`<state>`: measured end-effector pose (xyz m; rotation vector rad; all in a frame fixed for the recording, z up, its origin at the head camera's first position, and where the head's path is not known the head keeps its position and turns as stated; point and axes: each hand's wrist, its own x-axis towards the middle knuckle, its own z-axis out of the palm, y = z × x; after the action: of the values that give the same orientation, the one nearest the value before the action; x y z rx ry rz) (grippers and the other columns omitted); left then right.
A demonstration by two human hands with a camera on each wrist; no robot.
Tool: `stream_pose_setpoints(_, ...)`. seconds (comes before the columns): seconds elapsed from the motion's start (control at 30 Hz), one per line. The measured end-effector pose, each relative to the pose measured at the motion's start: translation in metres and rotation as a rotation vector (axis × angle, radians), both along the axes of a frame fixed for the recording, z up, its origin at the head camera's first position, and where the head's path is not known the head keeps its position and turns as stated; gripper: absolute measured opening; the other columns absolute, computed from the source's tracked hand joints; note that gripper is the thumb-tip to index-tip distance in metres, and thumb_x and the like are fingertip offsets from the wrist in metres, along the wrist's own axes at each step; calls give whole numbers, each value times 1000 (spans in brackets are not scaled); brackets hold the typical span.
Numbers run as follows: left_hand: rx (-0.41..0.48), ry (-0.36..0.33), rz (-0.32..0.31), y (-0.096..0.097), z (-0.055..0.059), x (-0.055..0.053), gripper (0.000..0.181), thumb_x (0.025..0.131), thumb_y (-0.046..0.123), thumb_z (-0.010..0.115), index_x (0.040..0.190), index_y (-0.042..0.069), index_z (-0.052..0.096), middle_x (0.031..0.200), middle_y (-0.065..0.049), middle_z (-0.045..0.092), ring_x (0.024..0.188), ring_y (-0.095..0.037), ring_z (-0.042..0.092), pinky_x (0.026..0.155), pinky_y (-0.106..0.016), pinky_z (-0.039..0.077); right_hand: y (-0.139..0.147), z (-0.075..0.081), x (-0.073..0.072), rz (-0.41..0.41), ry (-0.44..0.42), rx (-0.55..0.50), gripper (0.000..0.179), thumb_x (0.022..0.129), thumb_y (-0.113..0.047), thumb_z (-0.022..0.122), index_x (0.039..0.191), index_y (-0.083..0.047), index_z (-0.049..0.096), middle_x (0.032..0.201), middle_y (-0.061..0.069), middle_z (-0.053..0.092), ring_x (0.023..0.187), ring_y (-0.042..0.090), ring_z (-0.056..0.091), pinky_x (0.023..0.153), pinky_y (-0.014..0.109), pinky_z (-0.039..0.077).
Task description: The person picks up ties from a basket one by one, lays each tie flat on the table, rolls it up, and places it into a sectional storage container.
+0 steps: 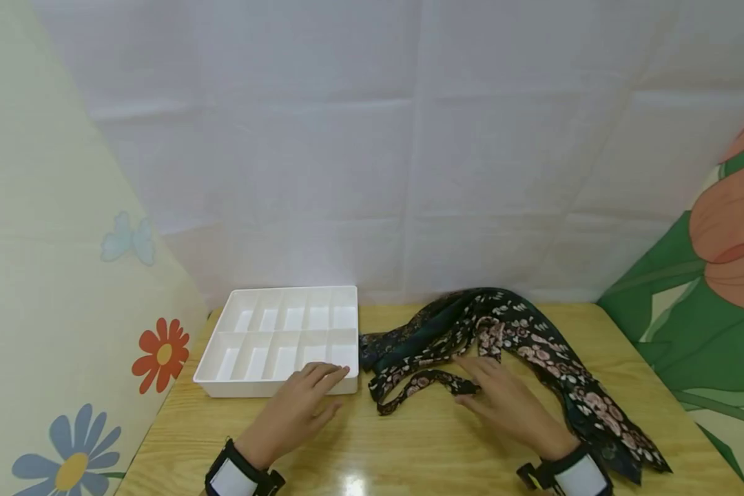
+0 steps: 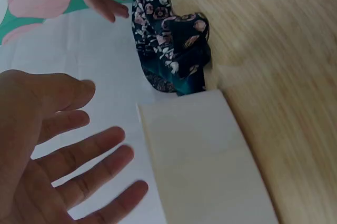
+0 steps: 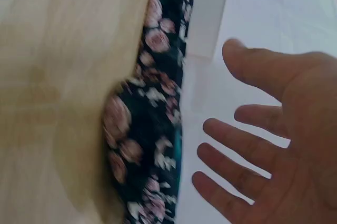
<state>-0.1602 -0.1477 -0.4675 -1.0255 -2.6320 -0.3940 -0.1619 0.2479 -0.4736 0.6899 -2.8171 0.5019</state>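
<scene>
A dark floral cloth [image 1: 552, 344], long like a scarf, lies in a loose arch on the right half of the table, with pink roses and pale leaves on it. One narrow band of it curls toward the front. Over this band's end is my right hand [image 1: 508, 403], fingers spread and relaxed, gripping nothing; the cloth also shows in the right wrist view. My left hand [image 1: 297, 406] hovers by the front right corner of a white divided tray [image 1: 273, 389], its fingers loosely extended, with nothing held.
The tray's small compartments line up in two rows, and the cloth's left end lies against its right side. Bare wood table [image 1: 397, 455] runs along the front. A white sheet [image 1: 372, 151] hangs behind; flower-painted panels [image 1: 87, 331] flank the table.
</scene>
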Motion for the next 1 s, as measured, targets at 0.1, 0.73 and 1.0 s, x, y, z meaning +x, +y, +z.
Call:
stream_pose_setpoints(0.1, 33, 56, -41, 9, -7, -1, 40, 97, 23, 79, 135, 15, 71, 120, 2, 74, 106, -13, 70, 87, -32, 61, -8, -9, -5, 5, 2, 10, 60, 93, -25, 83, 147, -10, 62, 140, 16, 66, 126, 38, 64, 99, 61, 56)
stream_pose_setpoints(0.73, 98, -193, 128, 72, -64, -1, 48, 97, 37, 77, 131, 4, 66, 112, -10, 69, 81, -16, 71, 66, -29, 58, -31, -34, -17, 234, -158, -9, 27, 100, -7, 70, 123, -19, 75, 115, -1, 70, 108, 23, 66, 90, 42, 58)
stream_pose_setpoints(1.0, 88, -133, 55, 71, -65, -1, 14, 84, 19, 82, 86, 19, 68, 83, 10, 52, 69, -1, 45, 57, -18, 39, -40, -41, -15, 164, -121, -74, 47, 94, -9, 78, 139, -15, 65, 120, -1, 57, 111, 17, 55, 88, 40, 54)
